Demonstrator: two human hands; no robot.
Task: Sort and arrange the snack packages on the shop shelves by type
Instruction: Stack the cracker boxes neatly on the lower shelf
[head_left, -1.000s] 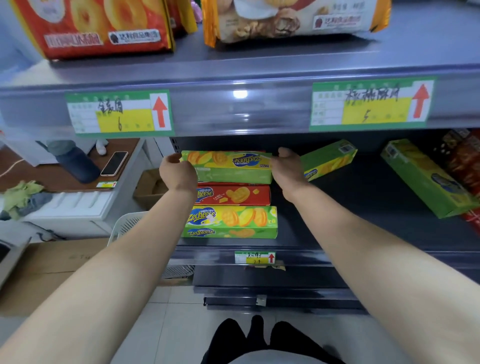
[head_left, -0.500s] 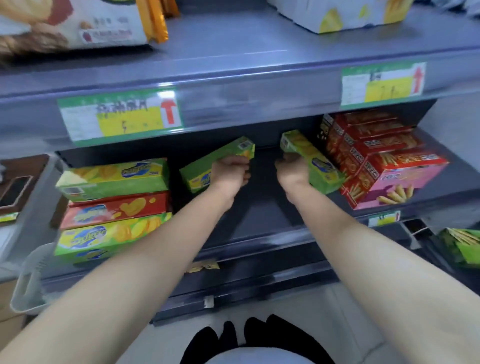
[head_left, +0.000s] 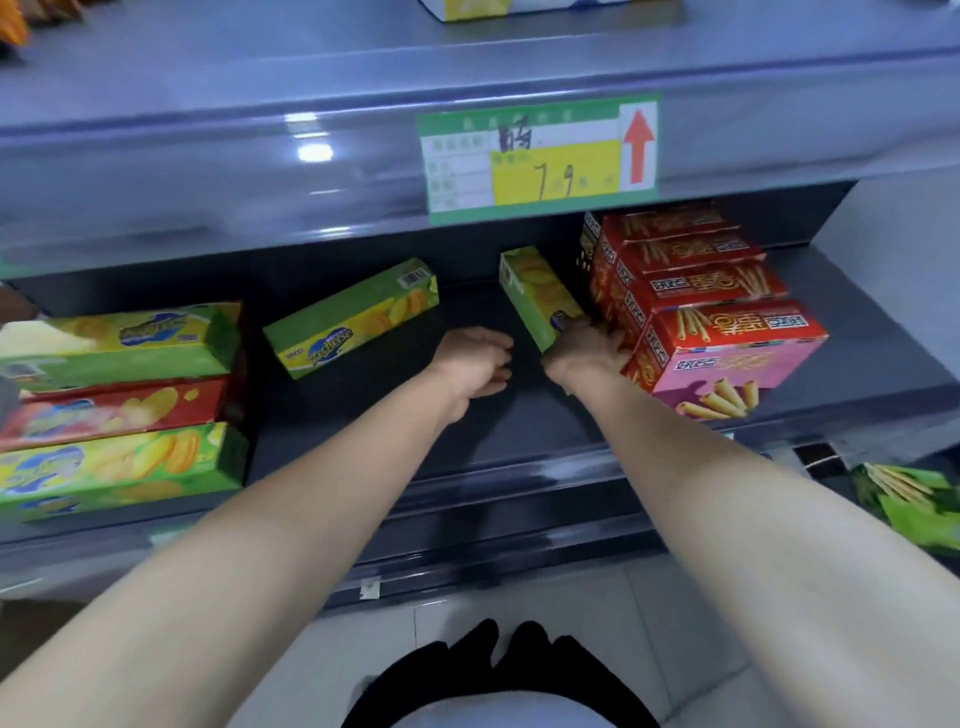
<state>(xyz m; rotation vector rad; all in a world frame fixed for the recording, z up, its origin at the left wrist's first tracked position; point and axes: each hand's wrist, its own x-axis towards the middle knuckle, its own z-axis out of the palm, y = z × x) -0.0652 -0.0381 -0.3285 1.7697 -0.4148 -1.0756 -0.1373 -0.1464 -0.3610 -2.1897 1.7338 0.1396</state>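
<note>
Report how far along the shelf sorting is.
Done: a three-box stack sits squared at the left, and the red stick-biscuit boxes are stacked at the right. In hand: the right hand grips the angled green box beside them; the left hand holds nothing. Left: that box and the loose green box likely belong with the left stack.
</note>
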